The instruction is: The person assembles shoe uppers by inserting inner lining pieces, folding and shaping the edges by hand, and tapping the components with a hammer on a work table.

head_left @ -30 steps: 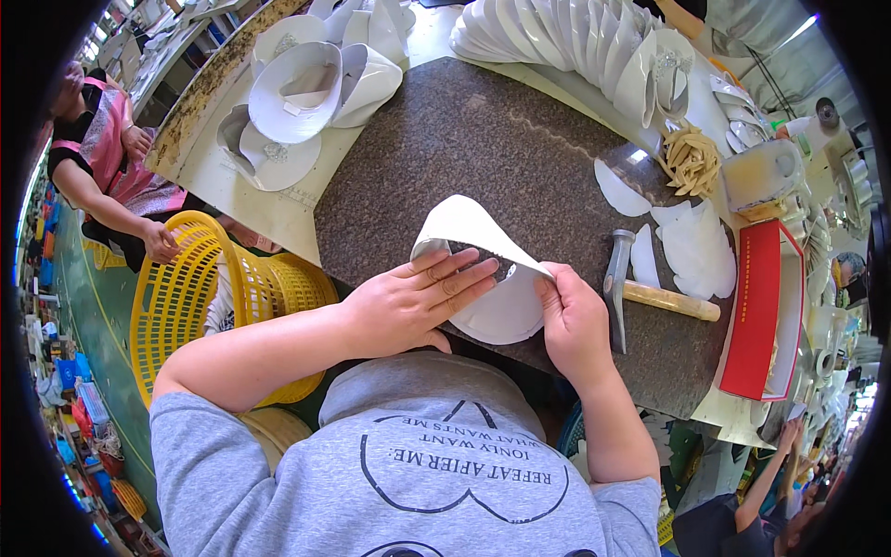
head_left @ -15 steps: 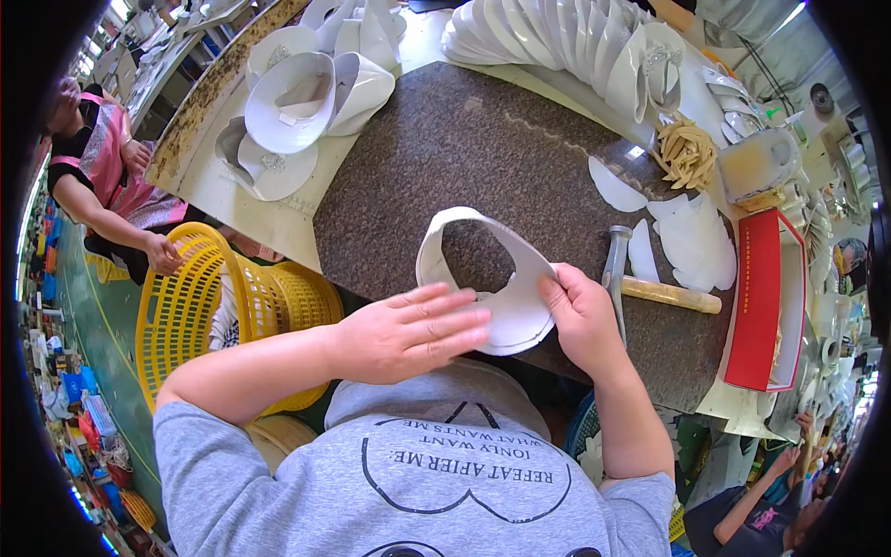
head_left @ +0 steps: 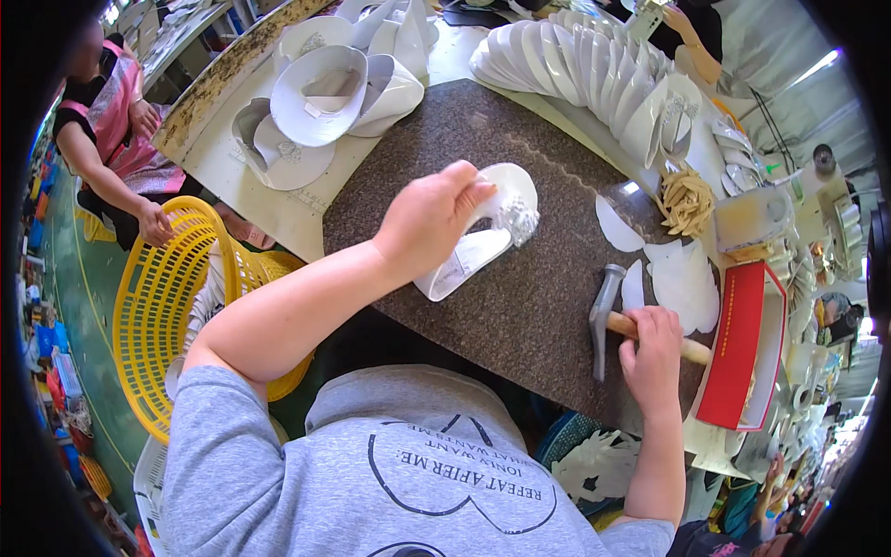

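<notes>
My left hand [head_left: 432, 218] is closed on a white shoe upper [head_left: 464, 260], held over the dark stone slab [head_left: 548, 325]. A sparkling silver ornament shows on the upper's far right side. To the right, my right hand [head_left: 654, 357] has its fingers round the wooden handle of a hammer [head_left: 605, 311]. The hammer's long metal head lies at the left end of the handle, near the slab's right side. Just beyond it are several flat white cut pieces [head_left: 685, 286].
White uppers [head_left: 320, 93] stand at the back left, and a long row of them [head_left: 575, 65] at the back right. A red box [head_left: 738, 343] and a heap of tan strips [head_left: 687, 200] lie right. A yellow basket [head_left: 153, 306] stands left, with a co-worker [head_left: 116, 139] beyond.
My right hand has let go of the upper and moved right onto the hammer's handle. My left hand, flat against the upper before, now grips it farther out, and the upper has turned.
</notes>
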`<act>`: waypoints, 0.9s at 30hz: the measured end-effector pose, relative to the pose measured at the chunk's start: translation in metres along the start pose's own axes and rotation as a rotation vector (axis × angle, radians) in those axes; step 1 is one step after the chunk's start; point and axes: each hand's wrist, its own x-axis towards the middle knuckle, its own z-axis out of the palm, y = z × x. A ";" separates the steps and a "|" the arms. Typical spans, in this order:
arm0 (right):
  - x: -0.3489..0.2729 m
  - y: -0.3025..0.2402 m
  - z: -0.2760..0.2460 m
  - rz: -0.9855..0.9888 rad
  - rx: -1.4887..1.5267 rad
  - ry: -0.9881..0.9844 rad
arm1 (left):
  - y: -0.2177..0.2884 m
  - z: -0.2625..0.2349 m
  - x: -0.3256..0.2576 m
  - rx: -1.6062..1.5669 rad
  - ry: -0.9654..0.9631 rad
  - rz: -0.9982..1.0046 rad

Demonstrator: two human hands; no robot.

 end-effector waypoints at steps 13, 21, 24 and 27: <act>0.066 -0.112 0.011 -0.077 0.236 -0.289 | 0.005 -0.004 -0.028 0.039 0.142 0.080; 0.068 -0.141 -0.003 -0.082 0.290 -0.386 | -0.005 -0.017 -0.065 -0.015 0.348 0.168; 0.069 -0.145 -0.001 -0.223 0.382 -0.159 | -0.008 -0.018 -0.074 -0.043 0.373 0.159; 0.069 -0.155 0.016 -0.184 0.337 -0.298 | -0.012 -0.017 -0.074 -0.043 0.442 0.169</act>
